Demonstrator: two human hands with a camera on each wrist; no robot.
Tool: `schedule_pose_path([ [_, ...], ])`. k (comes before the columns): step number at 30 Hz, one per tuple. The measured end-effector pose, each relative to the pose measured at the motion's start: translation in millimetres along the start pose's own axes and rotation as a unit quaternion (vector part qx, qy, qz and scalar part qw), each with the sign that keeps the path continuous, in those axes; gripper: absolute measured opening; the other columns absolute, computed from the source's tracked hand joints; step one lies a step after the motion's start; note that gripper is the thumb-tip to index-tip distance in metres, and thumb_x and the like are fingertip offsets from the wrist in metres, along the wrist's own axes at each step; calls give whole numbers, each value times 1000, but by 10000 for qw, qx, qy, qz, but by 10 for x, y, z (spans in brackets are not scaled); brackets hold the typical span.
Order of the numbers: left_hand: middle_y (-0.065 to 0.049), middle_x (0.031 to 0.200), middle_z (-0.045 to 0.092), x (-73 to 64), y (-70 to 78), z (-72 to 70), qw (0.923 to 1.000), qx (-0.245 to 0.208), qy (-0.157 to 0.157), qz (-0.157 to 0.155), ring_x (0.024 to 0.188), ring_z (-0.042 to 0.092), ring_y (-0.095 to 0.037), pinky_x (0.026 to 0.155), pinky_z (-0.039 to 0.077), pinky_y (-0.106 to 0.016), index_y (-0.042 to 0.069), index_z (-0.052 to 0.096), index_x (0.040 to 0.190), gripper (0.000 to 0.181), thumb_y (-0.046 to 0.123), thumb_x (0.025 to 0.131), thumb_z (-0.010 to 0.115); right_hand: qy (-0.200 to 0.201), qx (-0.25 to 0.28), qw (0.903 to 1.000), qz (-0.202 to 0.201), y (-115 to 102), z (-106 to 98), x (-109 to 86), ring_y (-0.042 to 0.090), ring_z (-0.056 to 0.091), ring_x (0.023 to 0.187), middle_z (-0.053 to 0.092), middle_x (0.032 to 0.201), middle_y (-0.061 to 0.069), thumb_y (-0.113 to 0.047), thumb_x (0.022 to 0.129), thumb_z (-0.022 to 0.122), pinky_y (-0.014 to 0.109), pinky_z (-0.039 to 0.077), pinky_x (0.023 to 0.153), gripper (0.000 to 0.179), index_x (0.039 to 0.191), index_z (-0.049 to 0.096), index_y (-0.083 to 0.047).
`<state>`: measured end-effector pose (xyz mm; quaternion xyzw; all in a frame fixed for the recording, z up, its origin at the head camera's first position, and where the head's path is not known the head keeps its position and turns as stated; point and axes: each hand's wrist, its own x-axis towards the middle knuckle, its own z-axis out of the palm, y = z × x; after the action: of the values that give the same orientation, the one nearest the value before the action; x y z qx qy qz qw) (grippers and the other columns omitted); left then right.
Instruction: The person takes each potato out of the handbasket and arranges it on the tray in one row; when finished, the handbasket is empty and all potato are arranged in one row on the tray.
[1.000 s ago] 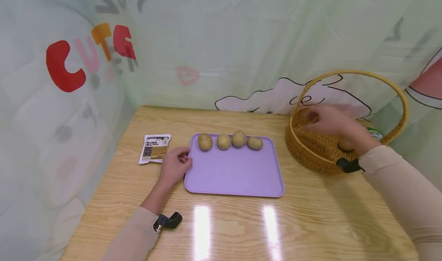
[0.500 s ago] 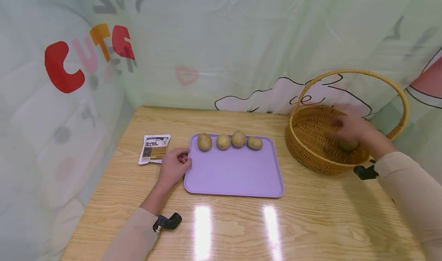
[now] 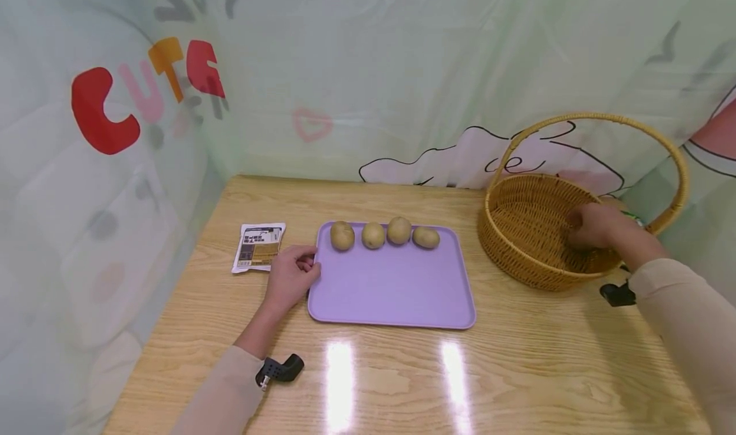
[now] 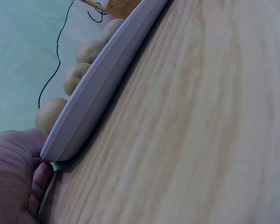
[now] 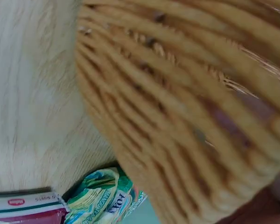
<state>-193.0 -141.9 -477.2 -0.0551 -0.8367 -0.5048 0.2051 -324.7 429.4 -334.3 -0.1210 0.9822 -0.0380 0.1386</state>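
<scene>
My left hand (image 3: 291, 277) pinches the left rim of a light purple tray (image 3: 391, 294), thumb on top and fingers curled beneath, as the left wrist view shows. Several potatoes (image 3: 398, 230) stand in a row along the tray's far side. At the right, my right hand (image 3: 595, 226) is down inside a round wicker basket (image 3: 517, 256) with a tall hoop handle. Its curled fingers close around a potato near the basket's right wall, mostly hidden under the hand. In the right wrist view the woven wall (image 5: 163, 107) fills most of the picture.
A white and brown food packet (image 3: 259, 246) lies on the wooden table left of the tray. Beyond the basket lie a green crinkled packet (image 5: 105, 196) and a red and white package (image 5: 28, 210). A printed curtain (image 3: 345, 71) hangs behind the table.
My right hand has moved right and down inside the basket, onto the potato there, which it now covers. My left hand stays at the tray's rim.
</scene>
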Motion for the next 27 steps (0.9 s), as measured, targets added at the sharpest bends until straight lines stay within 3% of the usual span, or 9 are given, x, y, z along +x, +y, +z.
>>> schedule_pose_path([
  [4,-10,80,66,2,20,-11,10000,-23,2,-22,67,61,-16,60,53,-20,-6,72,100,25,-4,75,72,-84,-145,9998,-93,29,28,23,36,57,77,62,93,24,-14,87,60,46,49,60,32,108,60,11],
  [8,-12,82,66,-1,36,-14,9999,-106,-48,-124,68,61,-17,61,53,-21,-6,71,100,25,-5,75,71,-44,-330,9992,-204,32,72,40,27,49,68,58,79,8,-12,89,58,40,42,55,13,90,61,1],
  [15,-12,83,66,4,60,-17,9998,-113,-82,-159,69,62,-18,61,54,-21,-6,71,101,26,-5,76,71,89,-600,9979,-242,14,112,22,23,45,61,49,69,5,-13,92,56,35,32,50,18,74,52,-9],
  [21,-13,85,67,8,72,-25,9997,-119,-104,-195,70,62,-18,61,53,-20,-6,71,102,27,-5,76,71,235,-553,9978,-290,1,87,26,21,47,60,52,70,3,-25,92,58,35,35,48,20,80,55,-9],
  [27,-13,84,66,-2,79,-30,9996,-136,-105,-227,70,61,-18,62,53,-21,-6,71,102,26,-5,76,71,655,-829,9933,-474,-125,-15,43,27,58,70,65,87,10,-22,87,63,49,50,58,26,99,63,0],
])
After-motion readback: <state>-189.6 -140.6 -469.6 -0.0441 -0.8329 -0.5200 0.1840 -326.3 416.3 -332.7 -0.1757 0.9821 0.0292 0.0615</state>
